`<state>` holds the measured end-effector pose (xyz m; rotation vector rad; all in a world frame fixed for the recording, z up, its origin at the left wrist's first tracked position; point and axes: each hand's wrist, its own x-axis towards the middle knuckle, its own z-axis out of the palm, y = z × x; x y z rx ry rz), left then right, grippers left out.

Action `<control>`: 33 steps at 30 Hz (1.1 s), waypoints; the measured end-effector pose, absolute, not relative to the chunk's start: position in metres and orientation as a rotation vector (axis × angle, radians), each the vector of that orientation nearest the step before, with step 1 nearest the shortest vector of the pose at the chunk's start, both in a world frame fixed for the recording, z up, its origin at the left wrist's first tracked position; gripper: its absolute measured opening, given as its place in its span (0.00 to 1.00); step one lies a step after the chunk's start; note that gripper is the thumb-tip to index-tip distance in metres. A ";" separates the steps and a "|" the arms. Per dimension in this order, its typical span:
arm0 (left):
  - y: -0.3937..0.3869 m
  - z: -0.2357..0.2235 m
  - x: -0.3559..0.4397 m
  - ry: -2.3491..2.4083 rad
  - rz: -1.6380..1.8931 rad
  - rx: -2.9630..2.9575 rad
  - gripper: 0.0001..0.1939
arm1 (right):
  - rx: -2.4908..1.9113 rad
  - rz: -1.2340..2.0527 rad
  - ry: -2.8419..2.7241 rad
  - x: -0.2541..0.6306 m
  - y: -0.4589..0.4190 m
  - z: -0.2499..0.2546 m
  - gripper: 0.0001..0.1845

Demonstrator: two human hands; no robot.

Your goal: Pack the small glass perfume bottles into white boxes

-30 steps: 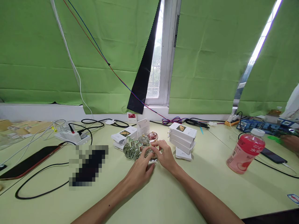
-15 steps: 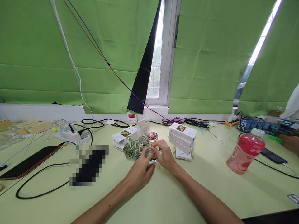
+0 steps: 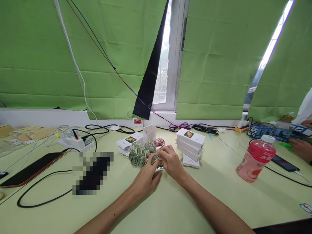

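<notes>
My left hand (image 3: 149, 174) rests on the table with its fingers closed around a small glass bottle (image 3: 159, 163), mostly hidden by my fingers. Above it, my right hand (image 3: 172, 164) has its thumb and fingertips pinched together at the top of the same bottle; what exactly they grip there is covered. Just left stands a row of several rounded glass bottles (image 3: 138, 157) with shiny greenish caps, like perfume bottles. Behind my fingers are another clear rounded bottle (image 3: 150, 147) and a pinkish round one (image 3: 159, 142) with a gold-coloured top.
White boxes (image 3: 189, 148) are stacked right of my hands, more white boxes (image 3: 129, 140) left. A pink drink bottle (image 3: 255, 159) and a phone (image 3: 285, 162) stand further right, near another person's hand (image 3: 302, 149). Left lie a tablet-like device (image 3: 32, 169), cables and a power strip (image 3: 76, 143).
My right fingers have shifted slightly and drawn closer together over the bottle. My left hand has stayed in place. At the far right, the other person's hand has moved a little.
</notes>
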<state>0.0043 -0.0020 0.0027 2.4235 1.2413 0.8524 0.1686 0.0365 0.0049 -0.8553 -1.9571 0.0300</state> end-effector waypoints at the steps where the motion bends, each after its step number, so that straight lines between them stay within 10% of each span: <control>1: -0.002 0.002 0.004 1.242 0.855 2.428 0.08 | -0.856 0.031 -1.958 0.168 0.036 0.005 0.14; 33: 0.002 -0.003 0.004 1.256 0.834 2.451 0.09 | -0.952 -0.060 -1.980 0.164 0.035 0.007 0.13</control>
